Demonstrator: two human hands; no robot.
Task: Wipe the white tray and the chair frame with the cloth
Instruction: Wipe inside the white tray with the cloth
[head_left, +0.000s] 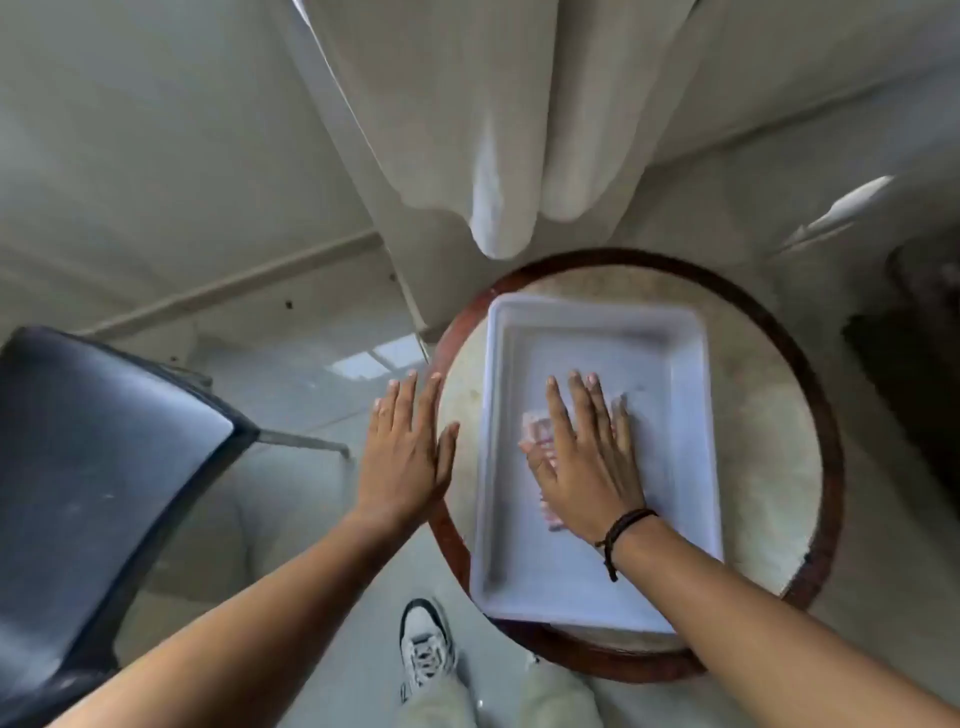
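Note:
The white tray lies on a round table with a dark red rim. Inside it my right hand presses flat on a pink patterned cloth, which is mostly hidden under the palm. To the left of the tray, my left hand is spread flat with its fingers apart at the table's left edge, holding nothing. The chair, with a dark seat and a thin metal frame bar, stands at the far left.
White curtains hang down just behind the table. A dark object sits on the floor at the right. My shoe stands on the glossy tiled floor in front of the table.

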